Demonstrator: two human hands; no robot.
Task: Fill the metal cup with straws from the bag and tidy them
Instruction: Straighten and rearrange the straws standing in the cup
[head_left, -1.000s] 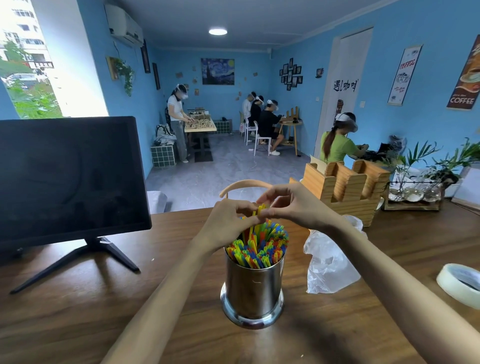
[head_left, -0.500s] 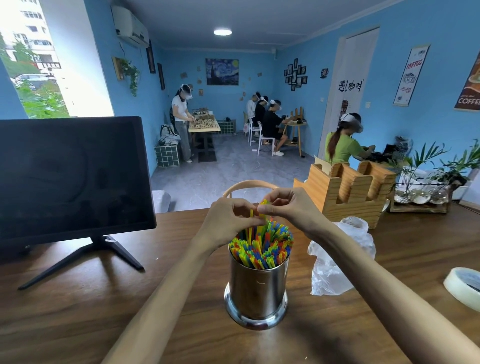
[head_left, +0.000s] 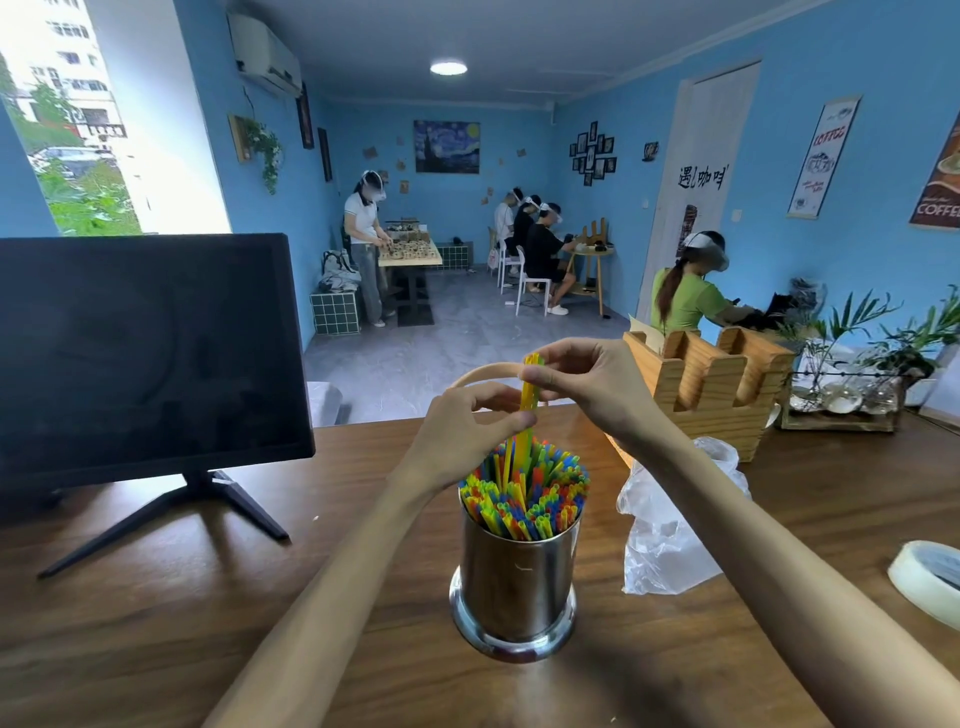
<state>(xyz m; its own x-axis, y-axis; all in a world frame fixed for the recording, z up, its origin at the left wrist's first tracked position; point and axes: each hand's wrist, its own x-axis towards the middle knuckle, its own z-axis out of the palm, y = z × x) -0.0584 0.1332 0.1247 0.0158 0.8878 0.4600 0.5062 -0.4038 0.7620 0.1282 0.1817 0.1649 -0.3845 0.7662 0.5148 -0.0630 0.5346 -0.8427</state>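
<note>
A few yellow straws (head_left: 529, 400) are pinched upright, high by the right hand (head_left: 582, 382), lower by the left hand (head_left: 467, 431). Directly beneath the grip, the metal cup (head_left: 515, 582) is packed with coloured straws; filling is judged nearly done, tidying left. Right of the grip, the plastic bag (head_left: 670, 525) lies slumped. A wooden holder (head_left: 717, 389) stands beyond it. No obstruction is noted.

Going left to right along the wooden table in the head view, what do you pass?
Monitor → metal cup packed with coloured straws → crumpled plastic bag → roll of tape at the right edge.
</note>
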